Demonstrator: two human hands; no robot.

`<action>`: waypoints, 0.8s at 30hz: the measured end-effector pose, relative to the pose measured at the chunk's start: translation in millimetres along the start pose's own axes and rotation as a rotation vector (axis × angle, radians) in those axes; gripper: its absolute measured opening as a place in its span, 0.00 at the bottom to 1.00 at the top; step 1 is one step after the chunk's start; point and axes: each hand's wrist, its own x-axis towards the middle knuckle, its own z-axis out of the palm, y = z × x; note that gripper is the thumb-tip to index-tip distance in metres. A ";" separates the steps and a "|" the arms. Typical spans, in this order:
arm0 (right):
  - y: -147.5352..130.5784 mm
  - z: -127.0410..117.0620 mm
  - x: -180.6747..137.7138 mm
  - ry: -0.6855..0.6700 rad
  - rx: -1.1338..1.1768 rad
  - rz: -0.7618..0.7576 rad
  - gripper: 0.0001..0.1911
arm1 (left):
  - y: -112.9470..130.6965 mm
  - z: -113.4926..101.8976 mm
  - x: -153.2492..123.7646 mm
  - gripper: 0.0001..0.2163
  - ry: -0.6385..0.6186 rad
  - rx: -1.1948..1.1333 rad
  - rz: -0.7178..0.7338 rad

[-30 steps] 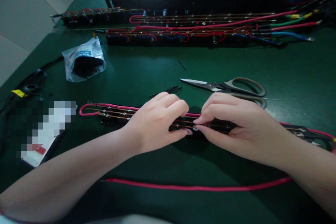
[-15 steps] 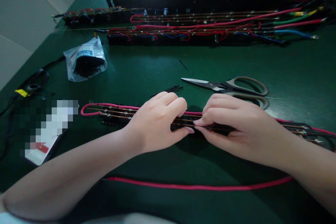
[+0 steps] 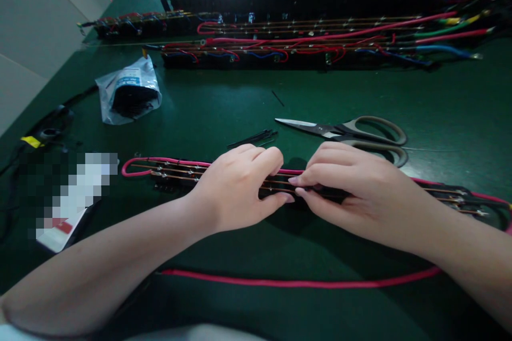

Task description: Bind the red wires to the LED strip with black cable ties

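Observation:
A long black strip (image 3: 168, 178) with copper-coloured rods and solder joints lies across the table before me. Along its far edge runs a red wire (image 3: 130, 168), bent into a loop at the left end. My left hand (image 3: 236, 186) curls over the strip, fingers on the far side and thumb on the near side. Just right of it, my right hand (image 3: 360, 184) pinches thumb and forefinger at the rods. A thin dark piece, apparently a black cable tie, is between those fingertips, mostly hidden. Loose black cable ties (image 3: 254, 138) lie just beyond my left hand.
Scissors (image 3: 340, 130) lie beyond my right hand, pointing left. A clear bag (image 3: 130, 88) of black ties sits back left. A partly blurred phone-like object (image 3: 76, 208) lies at left. More wired black strips (image 3: 280, 45) line the back. A red cable (image 3: 296, 283) crosses the front.
My right fingertips have shifted slightly left and upward, with thumb and forefinger a little further apart. My left hand keeps its hold. The whole view has shifted very slightly.

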 end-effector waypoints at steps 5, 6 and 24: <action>2.8 0.9 -1.3 0.001 -0.006 0.006 0.08 | 1.0 -1.1 -0.3 0.12 -0.015 -0.049 -0.031; 3.1 0.9 -1.3 -0.001 -0.005 0.002 0.08 | 0.4 -1.9 -0.2 0.12 0.002 -0.093 -0.026; 3.2 1.9 -0.2 -0.002 0.004 0.001 0.08 | -7.3 -7.2 -0.7 0.11 0.145 -0.333 -0.018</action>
